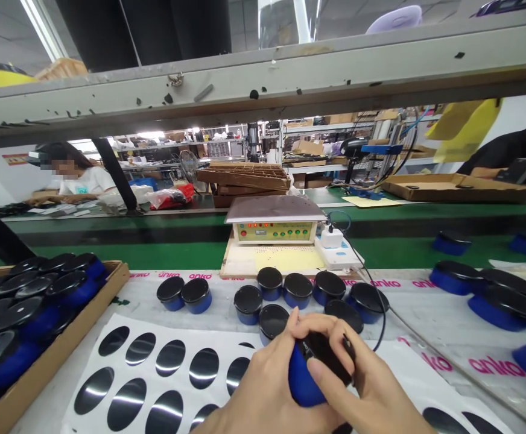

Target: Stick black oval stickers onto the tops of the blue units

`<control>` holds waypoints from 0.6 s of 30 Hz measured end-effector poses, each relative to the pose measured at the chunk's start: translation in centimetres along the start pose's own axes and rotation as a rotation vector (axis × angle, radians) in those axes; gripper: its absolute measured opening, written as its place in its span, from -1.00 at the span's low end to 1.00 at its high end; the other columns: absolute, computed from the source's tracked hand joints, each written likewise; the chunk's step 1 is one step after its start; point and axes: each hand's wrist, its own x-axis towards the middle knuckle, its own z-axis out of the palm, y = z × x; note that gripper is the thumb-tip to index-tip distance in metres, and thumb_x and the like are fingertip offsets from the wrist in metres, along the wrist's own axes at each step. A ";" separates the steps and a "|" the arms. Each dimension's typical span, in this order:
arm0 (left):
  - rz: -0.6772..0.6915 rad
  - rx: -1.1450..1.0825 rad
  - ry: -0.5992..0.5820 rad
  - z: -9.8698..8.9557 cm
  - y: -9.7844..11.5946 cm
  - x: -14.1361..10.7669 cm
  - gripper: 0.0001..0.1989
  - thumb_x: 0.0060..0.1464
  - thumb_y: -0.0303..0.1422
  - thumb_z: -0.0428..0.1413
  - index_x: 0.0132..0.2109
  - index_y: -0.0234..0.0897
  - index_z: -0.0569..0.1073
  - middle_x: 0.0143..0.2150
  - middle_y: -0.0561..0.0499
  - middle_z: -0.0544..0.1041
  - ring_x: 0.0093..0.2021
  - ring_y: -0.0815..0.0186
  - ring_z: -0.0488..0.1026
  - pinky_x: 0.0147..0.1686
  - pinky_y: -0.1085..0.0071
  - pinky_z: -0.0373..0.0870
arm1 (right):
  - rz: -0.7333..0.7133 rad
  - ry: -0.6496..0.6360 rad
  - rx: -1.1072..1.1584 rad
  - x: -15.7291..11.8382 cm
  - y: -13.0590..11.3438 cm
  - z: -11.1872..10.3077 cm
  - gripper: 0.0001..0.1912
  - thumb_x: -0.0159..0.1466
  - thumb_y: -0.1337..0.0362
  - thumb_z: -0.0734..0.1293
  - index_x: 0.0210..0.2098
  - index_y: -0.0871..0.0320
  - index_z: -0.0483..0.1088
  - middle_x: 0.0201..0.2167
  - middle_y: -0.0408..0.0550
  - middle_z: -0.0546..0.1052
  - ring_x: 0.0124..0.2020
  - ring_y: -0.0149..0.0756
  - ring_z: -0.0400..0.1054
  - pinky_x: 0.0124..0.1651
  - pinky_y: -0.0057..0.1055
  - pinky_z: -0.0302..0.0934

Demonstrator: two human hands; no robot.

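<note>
Low in the centre, my left hand (265, 377) is wrapped round the side of a blue cup-like part with a black top (303, 377). My right hand (358, 374) bends over the same part, its thumb and fingers pressed on the black top, where a small dark piece shows by the fingertips. Beneath my hands lies a white sheet (148, 361) with rows of black oval stickers. Several more blue parts with black lids (297, 289) stand just beyond my hands.
At the left, a cardboard tray (64, 340) holds many blue-black parts. A control box (274, 232) and a power strip (339, 253) with a cable stand behind. More parts (507, 304) sit at the right. Two people are across the green belt (177, 256); a shelf beam (245, 81) crosses overhead.
</note>
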 end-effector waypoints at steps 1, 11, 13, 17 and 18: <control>-0.012 0.002 0.008 0.0 -0.2 0.0 -0.22 -0.19 -0.32 0.22 0.23 -0.10 0.17 -0.01 0.04 0.51 -0.15 0.13 0.52 -0.10 0.28 0.44 | 0.019 0.013 -0.003 0.2 0.0 0.3 -0.89 0.29 0.20 0.17 -0.17 0.00 0.21 -0.20 -0.03 0.39 -0.10 -0.17 0.33 -0.12 -0.24 0.32; 0.033 0.132 0.184 -0.2 -1.9 -0.9 -0.06 -0.21 -0.37 0.16 0.32 -0.19 -0.07 0.09 -0.08 0.41 0.00 0.07 0.44 -0.04 0.25 0.42 | -0.166 -0.027 -0.080 2.2 -0.4 2.0 -0.91 0.29 0.25 0.15 -0.33 0.04 0.07 -0.24 -0.03 0.36 -0.21 -0.23 0.31 -0.23 -0.31 0.30; -0.020 0.164 0.302 -1.8 -1.6 -1.7 -0.16 -0.21 -0.35 0.18 0.26 -0.13 0.07 0.08 -0.06 0.42 -0.02 0.09 0.45 -0.05 0.27 0.43 | -0.248 -0.025 -0.144 2.9 -0.3 0.9 -0.81 0.29 0.24 0.17 -0.39 0.05 0.01 -0.14 -0.02 0.34 -0.11 -0.22 0.30 -0.15 -0.30 0.30; -0.288 0.259 0.794 -9.5 -3.8 -3.8 -0.36 -0.16 -0.16 0.20 0.12 -0.09 0.25 -0.05 -0.01 0.48 -0.11 0.12 0.47 -0.07 0.20 0.41 | -0.218 0.086 -0.392 3.8 0.9 -3.2 -0.83 0.28 0.17 0.21 -0.31 0.04 0.08 -0.15 0.01 0.33 -0.13 -0.19 0.33 -0.22 -0.32 0.30; -0.328 0.333 0.950 -11.9 -5.2 -4.3 -0.35 -0.18 -0.09 0.22 0.09 -0.09 0.28 0.00 -0.02 0.45 -0.05 0.09 0.44 -0.03 0.16 0.37 | -0.173 0.083 -0.467 3.9 1.4 -4.1 -0.83 0.28 0.14 0.21 -0.23 0.04 0.12 -0.22 0.00 0.34 -0.18 -0.18 0.34 -0.27 -0.33 0.31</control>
